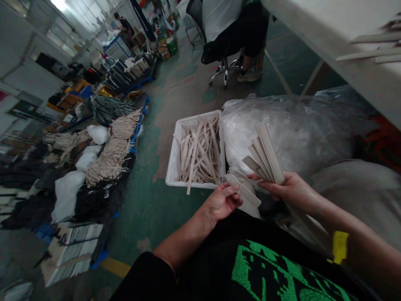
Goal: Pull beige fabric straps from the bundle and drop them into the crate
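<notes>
My left hand (224, 200) pinches one flat beige strip (243, 190) with rounded corners between thumb and fingers. In my right hand (290, 188) a fanned bundle of similar beige strips (266, 152) is gripped at its lower end, the strips pointing up and to the left. The two hands are close together, in front of my body. Just beyond my left hand stands a white plastic bin (171, 167) on the floor. It holds a tangled heap of long beige strips (200, 150), one of which hangs over the near rim.
Clear plastic bags (294, 129) bulge right of the bin, under a white table (319, 31) with more strips on its edge. Pallets at the left carry bundled beige cords (108, 161) and white bags (67, 194). A person (238, 25) sits on a wheeled chair (224, 69) ahead.
</notes>
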The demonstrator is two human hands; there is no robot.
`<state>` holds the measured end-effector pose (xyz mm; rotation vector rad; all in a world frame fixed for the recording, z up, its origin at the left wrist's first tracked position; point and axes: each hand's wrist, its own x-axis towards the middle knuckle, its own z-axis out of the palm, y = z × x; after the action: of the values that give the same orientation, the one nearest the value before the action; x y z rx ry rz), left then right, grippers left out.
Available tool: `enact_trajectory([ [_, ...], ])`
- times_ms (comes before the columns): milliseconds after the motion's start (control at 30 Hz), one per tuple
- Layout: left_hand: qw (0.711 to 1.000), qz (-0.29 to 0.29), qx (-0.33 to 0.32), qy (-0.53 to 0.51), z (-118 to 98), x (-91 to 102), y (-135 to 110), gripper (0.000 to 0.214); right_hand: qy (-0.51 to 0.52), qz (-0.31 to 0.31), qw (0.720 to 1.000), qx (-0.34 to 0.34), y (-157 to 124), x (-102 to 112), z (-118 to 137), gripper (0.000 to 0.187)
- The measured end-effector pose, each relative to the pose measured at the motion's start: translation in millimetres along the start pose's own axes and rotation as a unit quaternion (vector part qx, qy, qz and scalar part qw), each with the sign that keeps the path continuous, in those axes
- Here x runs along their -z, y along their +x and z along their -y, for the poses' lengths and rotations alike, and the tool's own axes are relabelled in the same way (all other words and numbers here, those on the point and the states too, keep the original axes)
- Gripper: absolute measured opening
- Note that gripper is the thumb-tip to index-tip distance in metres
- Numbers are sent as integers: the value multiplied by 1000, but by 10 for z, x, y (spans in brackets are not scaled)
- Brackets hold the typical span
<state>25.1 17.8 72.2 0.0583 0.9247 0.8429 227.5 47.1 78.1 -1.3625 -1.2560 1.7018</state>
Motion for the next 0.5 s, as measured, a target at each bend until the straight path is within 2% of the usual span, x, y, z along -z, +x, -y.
enact_trajectory([
  [167,994,52,75,56,109,25,-66,50,-18,127,989,67,-19,-94,-67,25],
  [267,990,70,100,71,190,55,-87,48,-30,171,982,74,-13,-136,-95,26],
  [400,989,106,88,49,188,151,7,48,-25,132,989,67,-52,-100,-67,37],
  [467,996,72,49,-4,99,222,147,44,-12,109,993,41,-108,-32,-15,46],
  [500,999,32,19,-39,19,266,237,40,-4,107,994,25,-141,16,14,50],
])
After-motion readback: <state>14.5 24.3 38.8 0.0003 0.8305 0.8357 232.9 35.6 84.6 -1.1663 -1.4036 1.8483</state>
